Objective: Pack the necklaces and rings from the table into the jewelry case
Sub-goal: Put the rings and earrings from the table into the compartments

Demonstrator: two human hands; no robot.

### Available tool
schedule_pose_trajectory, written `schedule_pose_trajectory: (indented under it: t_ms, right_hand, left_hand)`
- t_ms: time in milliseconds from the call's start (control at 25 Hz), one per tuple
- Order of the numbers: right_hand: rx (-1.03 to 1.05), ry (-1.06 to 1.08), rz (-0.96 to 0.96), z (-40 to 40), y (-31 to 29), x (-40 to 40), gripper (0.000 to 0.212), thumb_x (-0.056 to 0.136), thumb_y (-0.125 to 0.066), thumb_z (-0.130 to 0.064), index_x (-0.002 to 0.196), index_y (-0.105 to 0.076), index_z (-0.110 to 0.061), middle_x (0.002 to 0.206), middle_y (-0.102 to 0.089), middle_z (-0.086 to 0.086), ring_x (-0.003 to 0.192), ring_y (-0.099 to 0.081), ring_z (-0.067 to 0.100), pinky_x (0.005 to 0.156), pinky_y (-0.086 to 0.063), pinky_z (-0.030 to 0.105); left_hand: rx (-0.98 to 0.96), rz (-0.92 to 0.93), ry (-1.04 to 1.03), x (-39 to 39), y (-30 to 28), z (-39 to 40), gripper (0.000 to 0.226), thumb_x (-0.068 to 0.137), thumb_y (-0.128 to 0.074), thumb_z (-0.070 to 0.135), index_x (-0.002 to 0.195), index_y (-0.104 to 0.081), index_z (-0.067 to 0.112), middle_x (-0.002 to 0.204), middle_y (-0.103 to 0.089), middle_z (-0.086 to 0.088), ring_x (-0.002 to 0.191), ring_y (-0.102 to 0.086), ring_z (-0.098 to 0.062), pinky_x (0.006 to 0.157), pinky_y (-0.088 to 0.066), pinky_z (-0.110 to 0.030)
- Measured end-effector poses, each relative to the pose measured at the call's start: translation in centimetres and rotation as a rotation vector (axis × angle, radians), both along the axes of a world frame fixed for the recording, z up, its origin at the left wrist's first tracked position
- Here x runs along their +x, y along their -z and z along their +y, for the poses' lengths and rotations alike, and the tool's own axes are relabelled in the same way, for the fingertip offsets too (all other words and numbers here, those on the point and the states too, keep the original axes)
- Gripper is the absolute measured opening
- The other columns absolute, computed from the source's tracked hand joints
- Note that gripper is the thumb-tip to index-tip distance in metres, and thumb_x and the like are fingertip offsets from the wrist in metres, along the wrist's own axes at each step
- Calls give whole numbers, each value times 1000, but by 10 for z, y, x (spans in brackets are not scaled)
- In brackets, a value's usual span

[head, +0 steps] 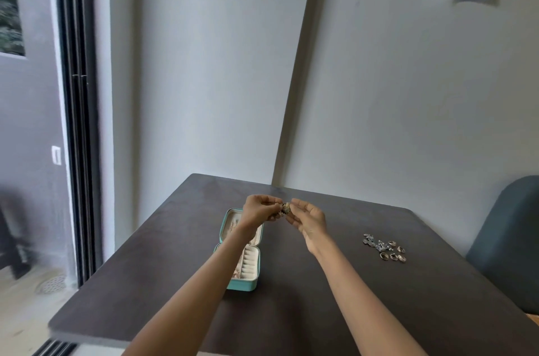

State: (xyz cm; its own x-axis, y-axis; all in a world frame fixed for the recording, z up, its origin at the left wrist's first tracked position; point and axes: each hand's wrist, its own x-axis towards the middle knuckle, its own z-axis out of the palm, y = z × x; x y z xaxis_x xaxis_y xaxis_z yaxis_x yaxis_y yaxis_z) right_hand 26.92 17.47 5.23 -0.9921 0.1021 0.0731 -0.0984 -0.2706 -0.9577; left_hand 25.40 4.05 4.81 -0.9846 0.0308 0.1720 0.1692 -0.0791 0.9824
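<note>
Above the case (pixel 240 250) — both hands working one small piece.
Left hand (pixel 260 210) and right hand (pixel 309 217) pinch a bunched jewel (pixel 285 208) between curled fingertips, seemingly readying it for packing; next it must lower into the open case. Rings (pixel 386 249) lie well right of the case — with open table (pixel 320 312) between.

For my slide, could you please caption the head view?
Both hands hold jewelry above the open case; rings wait.

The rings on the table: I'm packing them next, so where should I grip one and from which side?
Judging by their pose, come from above: the rings lie loose beside a necklace on the table. Pinch one band's rim at the cluster's outer edge.
</note>
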Motion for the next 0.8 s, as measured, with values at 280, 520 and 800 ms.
schedule_pose_trajectory:
  t_ms: [280, 520, 800]
  right_hand:
    - [110, -12, -41, -26, 3, -2, 14, 89, -60, -6, 102, -65, -1, 82, -67, 7, 72, -63, 15, 62, -55, 20]
    - [314, 37, 79, -38, 3, -1, 16, 88, -60, -5, 104, -65, -4, 88, -68, 5, 77, -64, 11, 67, -55, 16]
    - [399, 37, 30, -76, 34, 9, 15, 88, -61, -8, 102, -67, -4, 89, -68, 7, 72, -63, 11, 63, -53, 19]
  left_hand:
    - [-113, 29, -46, 5, -2, -23, 6, 79, -69, 2, 82, -72, 6, 67, -67, -9, 54, -61, -12, 57, -52, -19]
    - [-231, -24, 37, 14, -10, -46, 10, 80, -72, 6, 88, -72, 0, 58, -67, 0, 48, -60, -3, 54, -52, -16]
    - [-374, -166, -62, 39, 7, -91, 25, 80, -70, 0, 102, -67, -10, 49, -63, 5, 37, -54, 3, 37, -33, -6]
